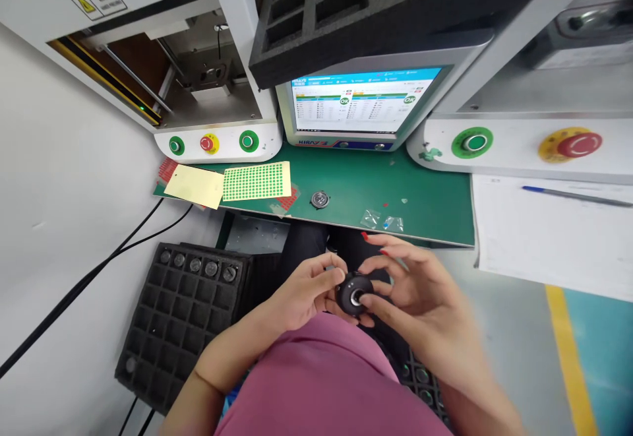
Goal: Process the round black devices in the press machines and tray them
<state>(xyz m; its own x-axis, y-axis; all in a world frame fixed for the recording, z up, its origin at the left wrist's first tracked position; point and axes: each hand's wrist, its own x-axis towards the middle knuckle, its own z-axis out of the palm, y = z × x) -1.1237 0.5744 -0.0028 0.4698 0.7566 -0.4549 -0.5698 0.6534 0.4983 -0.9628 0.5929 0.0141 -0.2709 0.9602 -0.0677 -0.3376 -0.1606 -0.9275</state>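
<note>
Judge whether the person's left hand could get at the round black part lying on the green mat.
Probably yes: nothing stands between the left hand and the part on the mat, but that hand already grips another black part.

Both hands, left hand and right hand, sit close over the lap. Ahead: green mat edge, mostly bare between a round part and small plastic bags. Beyond that, monitor blocks. Left-below: foam tray. Right: paper sheet, pen.
</note>
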